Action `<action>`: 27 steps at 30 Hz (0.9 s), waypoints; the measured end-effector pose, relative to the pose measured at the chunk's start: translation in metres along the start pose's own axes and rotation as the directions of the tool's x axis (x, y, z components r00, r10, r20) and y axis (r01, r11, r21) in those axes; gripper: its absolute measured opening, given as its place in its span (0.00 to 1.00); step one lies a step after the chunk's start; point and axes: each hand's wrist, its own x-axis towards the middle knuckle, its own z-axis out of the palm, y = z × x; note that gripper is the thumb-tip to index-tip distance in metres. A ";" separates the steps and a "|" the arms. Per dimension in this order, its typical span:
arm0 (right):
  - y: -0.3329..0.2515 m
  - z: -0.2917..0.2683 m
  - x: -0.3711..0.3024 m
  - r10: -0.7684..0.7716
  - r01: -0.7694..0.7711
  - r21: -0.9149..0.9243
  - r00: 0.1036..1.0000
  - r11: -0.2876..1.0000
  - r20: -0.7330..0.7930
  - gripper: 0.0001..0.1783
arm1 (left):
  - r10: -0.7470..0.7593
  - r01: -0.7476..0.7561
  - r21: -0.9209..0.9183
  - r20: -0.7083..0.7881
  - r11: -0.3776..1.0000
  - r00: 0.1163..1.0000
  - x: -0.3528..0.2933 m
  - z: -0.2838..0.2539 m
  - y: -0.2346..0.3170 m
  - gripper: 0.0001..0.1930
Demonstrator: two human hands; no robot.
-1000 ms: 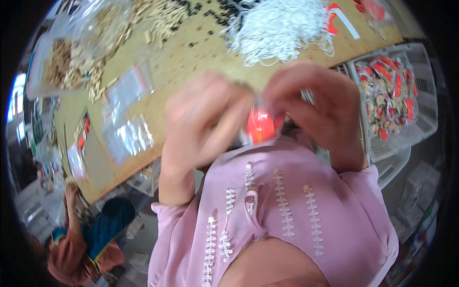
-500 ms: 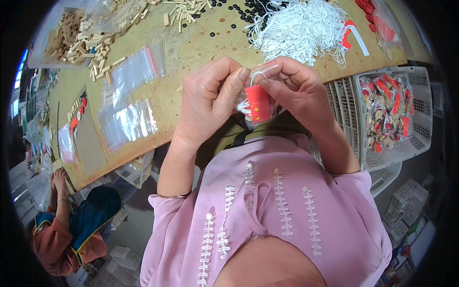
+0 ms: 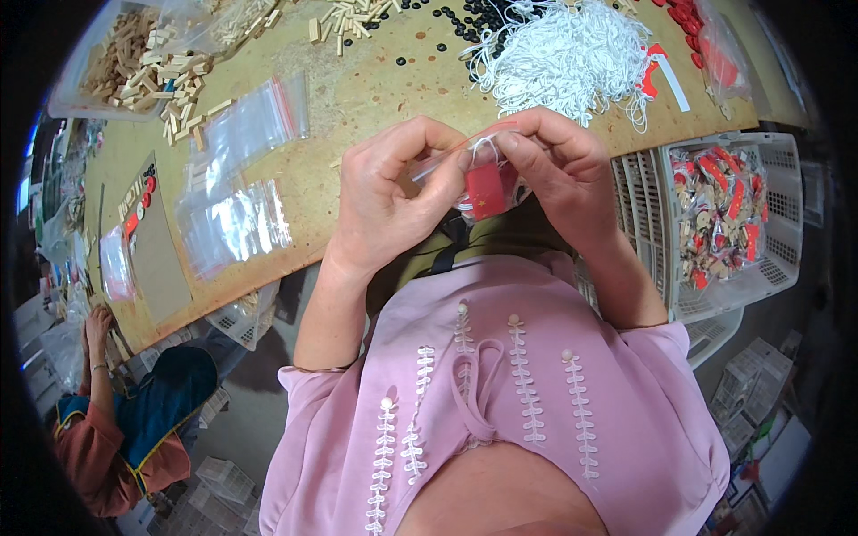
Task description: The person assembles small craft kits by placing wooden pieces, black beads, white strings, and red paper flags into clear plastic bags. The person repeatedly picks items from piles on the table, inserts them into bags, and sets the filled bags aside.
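Both hands meet over the near edge of a wooden table (image 3: 357,98). Between them is a small clear zip bag (image 3: 483,183) with a red piece and some white cord inside. My left hand (image 3: 393,192) pinches the bag's left top edge with thumb and fingers. My right hand (image 3: 559,165) pinches the right top edge. The bag hangs just above my lap, in front of my pink top. A heap of white cord (image 3: 563,49) lies on the table right behind my hands.
Empty clear zip bags (image 3: 237,179) lie left of my hands. Wooden blocks (image 3: 147,62) and black beads (image 3: 478,18) sit further back. A white basket (image 3: 773,268) of filled bags stands to the right. Another person (image 3: 116,429) sits at the lower left.
My hands have lifted slightly and spread apart along the bag's top edge. The bag with its red piece now shows more plainly between them.
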 end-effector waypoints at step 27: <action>0.022 0.003 -0.014 -0.156 0.135 -0.123 0.971 0.983 -0.182 0.05 | 0.053 -0.079 0.181 0.143 0.980 0.988 -0.005 -0.002 0.001 0.02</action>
